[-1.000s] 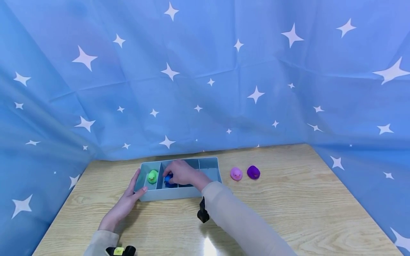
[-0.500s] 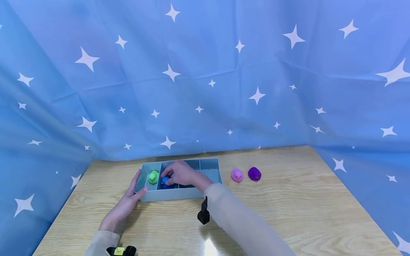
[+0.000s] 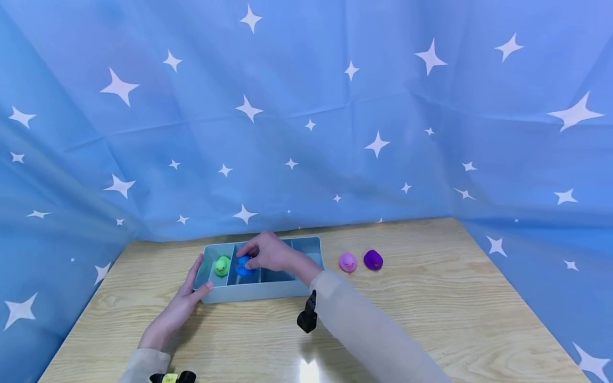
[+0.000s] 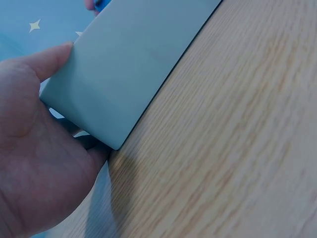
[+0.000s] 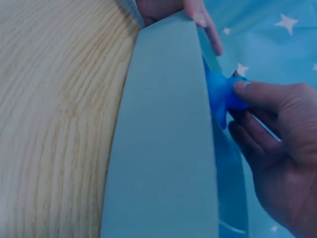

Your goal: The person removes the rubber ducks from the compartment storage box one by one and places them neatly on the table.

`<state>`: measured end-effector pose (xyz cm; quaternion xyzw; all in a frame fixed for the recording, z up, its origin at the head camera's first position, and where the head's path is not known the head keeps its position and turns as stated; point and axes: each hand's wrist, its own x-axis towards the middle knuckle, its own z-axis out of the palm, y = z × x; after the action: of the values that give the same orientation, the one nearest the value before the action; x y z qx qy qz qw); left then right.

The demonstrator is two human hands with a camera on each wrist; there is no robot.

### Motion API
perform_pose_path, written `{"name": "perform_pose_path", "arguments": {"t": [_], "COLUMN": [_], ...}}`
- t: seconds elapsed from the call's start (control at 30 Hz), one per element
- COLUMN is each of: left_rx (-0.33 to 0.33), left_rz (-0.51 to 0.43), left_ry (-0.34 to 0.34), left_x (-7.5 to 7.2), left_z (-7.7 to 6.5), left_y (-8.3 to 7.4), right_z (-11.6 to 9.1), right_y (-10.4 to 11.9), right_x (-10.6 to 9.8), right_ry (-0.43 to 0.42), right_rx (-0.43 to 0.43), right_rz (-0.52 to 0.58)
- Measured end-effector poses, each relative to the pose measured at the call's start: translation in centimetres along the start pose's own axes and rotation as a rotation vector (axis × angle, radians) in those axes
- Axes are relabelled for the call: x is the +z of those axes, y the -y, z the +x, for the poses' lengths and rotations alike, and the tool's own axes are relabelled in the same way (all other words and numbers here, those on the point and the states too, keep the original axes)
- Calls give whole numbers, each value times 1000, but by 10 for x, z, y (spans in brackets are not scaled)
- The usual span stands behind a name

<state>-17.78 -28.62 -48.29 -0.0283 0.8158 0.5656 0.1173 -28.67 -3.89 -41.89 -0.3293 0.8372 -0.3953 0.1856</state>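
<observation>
— What are you busy with?
— The blue duck (image 5: 220,94). My right hand (image 3: 270,254) pinches it between thumb and fingers, at the second compartment from the left of the box (image 3: 261,292). The near wall hides its underside, so I can't tell whether it touches the floor.
— And your left hand (image 3: 183,300)?
— Gripping the left end of the box, thumb at the near wall, fingers round the corner. The green duck (image 3: 222,266) sits in the leftmost compartment.
— Which step would you call this?
— Mid-handling, I'd judge, with the duck held partly raised. The next move seems to call for a light, sure pinch, a steady box and care around the dividers.
— Anything different from half a second ago?
— The duck is a little higher and shows more plainly; my right hand has risen slightly with it. My left hand keeps its place. The pink duck (image 3: 348,261) and the purple toy (image 3: 373,260) remain on the table (image 3: 431,298), right of the box.
</observation>
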Motion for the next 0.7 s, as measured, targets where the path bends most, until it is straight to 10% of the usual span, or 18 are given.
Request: {"name": "perform_pose_path", "arguments": {"t": [0.27, 0.7], "left_rx": [-13, 34], "left_rz": [-10, -17], "left_ry": [3, 2], "left_x": [-1, 1], "left_z": [0, 2], "left_y": [2, 5], "right_z": [-16, -55], "right_y": [13, 2], "right_x": [-13, -48], "right_ry": [18, -10], "right_rx": [-53, -50], "right_rz": [187, 197]}}
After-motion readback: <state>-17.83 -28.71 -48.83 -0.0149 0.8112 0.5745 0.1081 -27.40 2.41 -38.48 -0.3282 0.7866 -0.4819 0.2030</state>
